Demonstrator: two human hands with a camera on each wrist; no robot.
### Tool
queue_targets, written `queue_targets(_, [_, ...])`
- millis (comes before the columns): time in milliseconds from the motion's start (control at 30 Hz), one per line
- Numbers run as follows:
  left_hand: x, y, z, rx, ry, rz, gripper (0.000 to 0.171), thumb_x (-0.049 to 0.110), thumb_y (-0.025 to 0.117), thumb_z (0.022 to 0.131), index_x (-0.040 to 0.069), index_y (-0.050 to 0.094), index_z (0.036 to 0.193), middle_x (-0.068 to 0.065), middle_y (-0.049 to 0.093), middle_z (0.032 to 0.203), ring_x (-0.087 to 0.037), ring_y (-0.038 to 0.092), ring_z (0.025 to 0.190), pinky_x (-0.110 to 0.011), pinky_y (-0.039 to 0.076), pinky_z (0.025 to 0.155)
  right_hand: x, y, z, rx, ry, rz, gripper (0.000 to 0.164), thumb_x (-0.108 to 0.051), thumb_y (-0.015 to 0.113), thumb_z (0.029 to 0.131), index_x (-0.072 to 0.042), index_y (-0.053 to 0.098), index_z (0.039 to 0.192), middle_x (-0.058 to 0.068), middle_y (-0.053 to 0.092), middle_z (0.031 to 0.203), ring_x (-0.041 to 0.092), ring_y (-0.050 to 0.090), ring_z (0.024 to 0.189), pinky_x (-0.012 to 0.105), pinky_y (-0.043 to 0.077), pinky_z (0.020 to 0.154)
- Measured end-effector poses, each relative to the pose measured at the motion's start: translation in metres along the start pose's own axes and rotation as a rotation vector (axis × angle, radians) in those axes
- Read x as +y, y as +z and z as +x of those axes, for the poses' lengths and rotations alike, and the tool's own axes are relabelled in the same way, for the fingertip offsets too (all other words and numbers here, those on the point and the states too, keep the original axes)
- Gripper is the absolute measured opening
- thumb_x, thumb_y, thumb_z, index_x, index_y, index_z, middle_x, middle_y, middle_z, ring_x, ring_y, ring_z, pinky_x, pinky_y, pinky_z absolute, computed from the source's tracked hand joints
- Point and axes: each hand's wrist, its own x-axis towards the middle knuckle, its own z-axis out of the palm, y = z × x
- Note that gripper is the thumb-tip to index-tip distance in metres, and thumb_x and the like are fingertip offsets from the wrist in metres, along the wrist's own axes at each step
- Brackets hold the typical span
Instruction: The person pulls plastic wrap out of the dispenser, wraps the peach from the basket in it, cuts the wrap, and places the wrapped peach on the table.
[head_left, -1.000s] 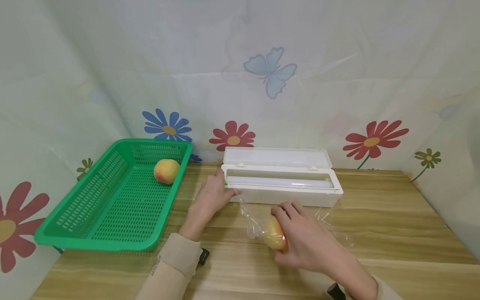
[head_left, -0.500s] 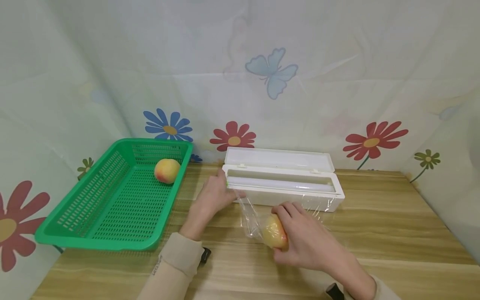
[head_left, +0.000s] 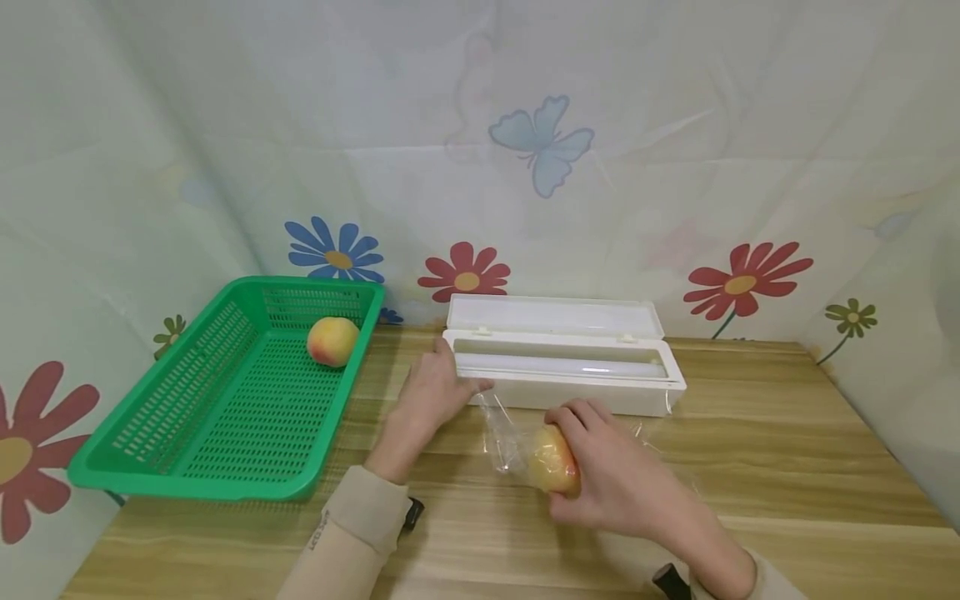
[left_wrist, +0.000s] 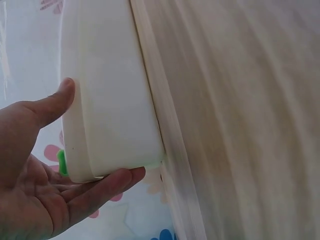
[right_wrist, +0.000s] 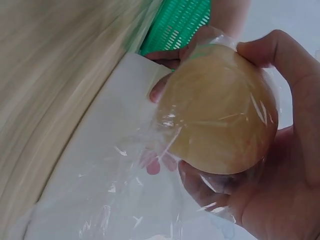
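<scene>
My right hand grips a peach over the wooden table, in front of a white cling film box. Clear cling film covers the peach, with loose folds trailing toward the box in the right wrist view. My left hand holds the box by its left end. Its thumb lies on the front edge and its fingers press the end wall, as the left wrist view shows. Inside the box, whose lid stands raised at the back, lies the white film roll.
To the left stands a green plastic basket with a second peach in its far right corner. Behind the wooden table hangs a pale curtain printed with flowers and a butterfly.
The box's right end shifted slightly toward me and then back. The peach has turned a little in my right hand, and its film looks slightly more gathered. My left hand stays on the box.
</scene>
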Motion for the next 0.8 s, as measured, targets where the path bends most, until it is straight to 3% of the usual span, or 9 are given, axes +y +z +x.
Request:
queue_targets(133, [-0.002, 0.002, 0.001, 0.010, -0.004, 0.009, 0.091, 0.052, 0.085, 0.082, -0.010, 0.042, 0.134, -0.024, 0.063, 0.098, -0.033, 0.066, 0.082, -0.043, 0.059, 0.073, -0.001, -0.001, 0.000, -0.036, 0.018, 0.036, 0.074, -0.034, 0.090, 0.057, -0.007, 0.060, 0.119, -0.001, 0.057, 0.111, 0.015, 0.051, 0.100, 0.034, 0.054, 0.080])
queue_targets(400, [-0.001, 0.002, 0.000, 0.030, 0.020, 0.011, 0.088, 0.053, 0.084, 0.082, -0.008, 0.044, 0.130, -0.022, 0.062, 0.094, -0.035, 0.067, 0.080, -0.043, 0.058, 0.068, -0.008, -0.010, -0.002, -0.019, 0.025, 0.046, 0.075, -0.036, 0.089, 0.056, -0.008, 0.060, 0.120, -0.003, 0.056, 0.113, 0.013, 0.050, 0.101, 0.032, 0.053, 0.081])
queue_targets(800, [0.003, 0.001, 0.000, -0.005, -0.048, 0.006, 0.095, 0.055, 0.082, 0.082, -0.010, 0.039, 0.138, -0.026, 0.062, 0.096, -0.035, 0.065, 0.082, -0.042, 0.057, 0.068, -0.015, -0.013, -0.008, -0.050, 0.046, 0.055, 0.074, -0.035, 0.089, 0.058, -0.009, 0.058, 0.120, -0.005, 0.055, 0.114, 0.011, 0.048, 0.099, 0.031, 0.054, 0.079])
